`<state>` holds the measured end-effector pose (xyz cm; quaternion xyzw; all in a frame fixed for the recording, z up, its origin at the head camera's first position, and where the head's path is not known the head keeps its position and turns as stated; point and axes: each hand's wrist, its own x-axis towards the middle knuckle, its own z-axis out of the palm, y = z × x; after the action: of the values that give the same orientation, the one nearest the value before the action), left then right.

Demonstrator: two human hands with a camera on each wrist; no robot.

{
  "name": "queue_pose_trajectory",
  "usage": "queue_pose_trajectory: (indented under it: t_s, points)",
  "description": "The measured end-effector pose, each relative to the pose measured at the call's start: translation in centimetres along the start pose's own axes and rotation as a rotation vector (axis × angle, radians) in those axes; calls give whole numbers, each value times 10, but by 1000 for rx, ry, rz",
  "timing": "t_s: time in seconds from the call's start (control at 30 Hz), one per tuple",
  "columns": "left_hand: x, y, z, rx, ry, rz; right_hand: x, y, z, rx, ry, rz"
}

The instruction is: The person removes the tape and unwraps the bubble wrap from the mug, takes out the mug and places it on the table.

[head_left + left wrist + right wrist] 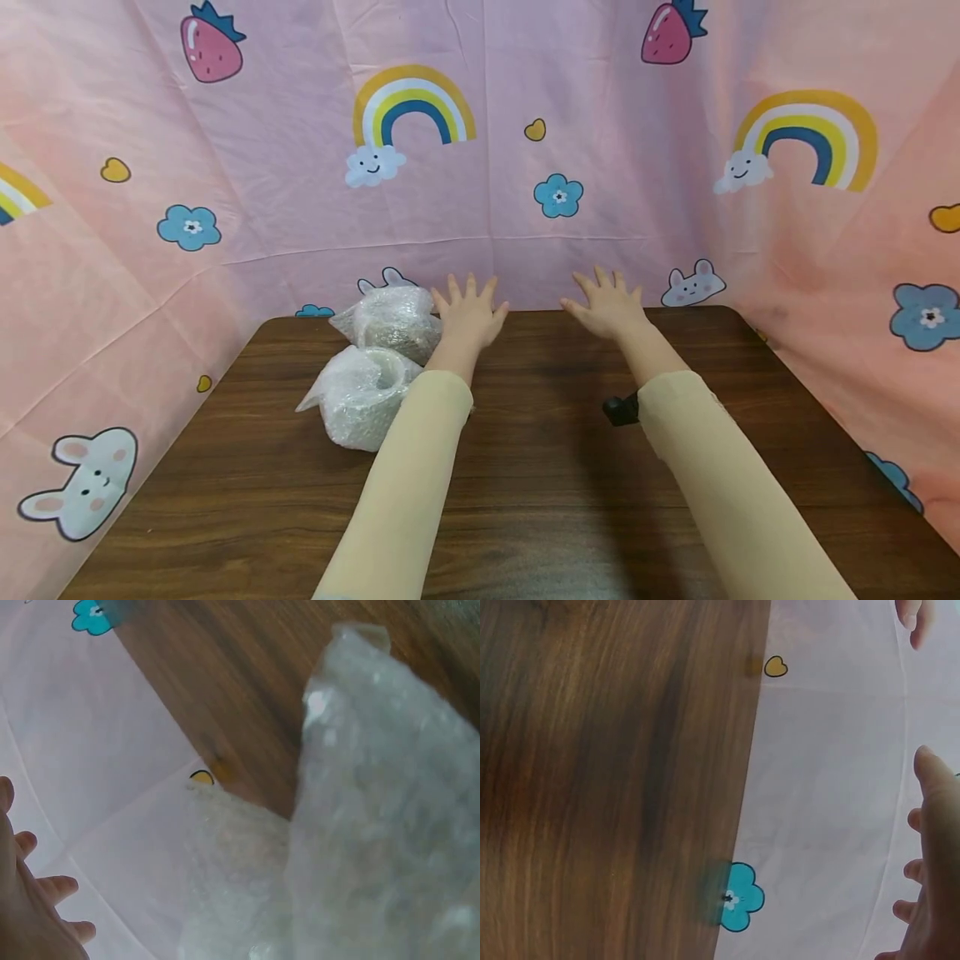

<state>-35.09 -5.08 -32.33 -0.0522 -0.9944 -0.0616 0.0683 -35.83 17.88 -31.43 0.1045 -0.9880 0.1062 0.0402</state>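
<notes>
My left hand (468, 321) reaches forward over the far part of the table with its fingers spread, holding nothing. Beside it, to the left, sit two bundles in bubble wrap: a farther one (396, 321) and a nearer one (363, 400) with a round hollow in its top. What the wrap contains cannot be made out. My right hand (609, 308) is likewise stretched forward, fingers apart, with nothing in it. In the left wrist view the bubble wrap (390, 802) fills the right side, apart from the left fingers (56, 889). The right wrist view has the right hand (937, 847) at its edge.
The dark wooden table (525, 500) has a far edge just below the hands. A pink cloth (495, 200) printed with rainbows, strawberries and flowers hangs behind it and along both sides. A black object (621, 410) shows at the right sleeve's cuff.
</notes>
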Motion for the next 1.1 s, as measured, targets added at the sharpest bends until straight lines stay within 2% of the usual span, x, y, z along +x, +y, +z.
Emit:
queue_pose_trajectory:
  t_s: [0.3, 0.53, 0.83, 1.1]
  points:
    - [-2, -3, -18, 8, 10, 38, -3, -5, -13, -22, -5, -9]
    - [-8, -9, -35, -31, 6, 64, -5, -7, -19, -40, -4, -27]
    - [-15, -27, -44, -74, 9, 75, -12, -9, -24, -25, 36, -63]
    - [-27, -47, -52, -171, 26, 96, -19, -13, -21, -11, 72, -119]
